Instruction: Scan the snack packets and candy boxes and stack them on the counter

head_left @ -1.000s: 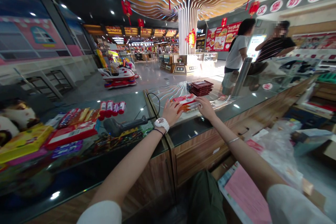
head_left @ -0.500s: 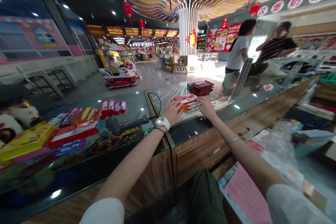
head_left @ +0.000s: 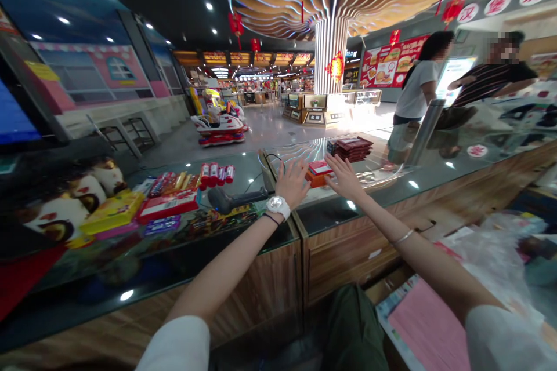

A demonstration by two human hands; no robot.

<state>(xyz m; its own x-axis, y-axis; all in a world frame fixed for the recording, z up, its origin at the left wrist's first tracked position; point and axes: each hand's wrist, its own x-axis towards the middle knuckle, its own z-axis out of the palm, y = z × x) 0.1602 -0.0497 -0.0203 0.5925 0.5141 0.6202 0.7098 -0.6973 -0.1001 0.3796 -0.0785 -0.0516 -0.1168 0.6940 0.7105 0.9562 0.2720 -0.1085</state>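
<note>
Both my hands are over the glass counter (head_left: 322, 206), one on each side of a small red, white and orange box (head_left: 319, 168). My left hand (head_left: 293, 182), with a white watch at the wrist, is open, its fingers spread and raised at the box's left side. On the other side my right hand (head_left: 345, 177) is open too, fingers stretched forward by the box's right edge. Whether its fingertips touch the box I cannot tell. Just behind lies a stack of dark red flat packets (head_left: 353, 148).
Left of my hands lie a handheld scanner (head_left: 235, 200), red tubes (head_left: 216, 174), a red box (head_left: 169, 204) and a yellow box (head_left: 114, 211). A metal post (head_left: 429, 127) rises at the right, with two people beyond. Plastic bags (head_left: 491, 255) lie low at right.
The view has swung to the left. My hands have loosened from the box; the left fingers have lifted and spread, and the right fingers have straightened.
</note>
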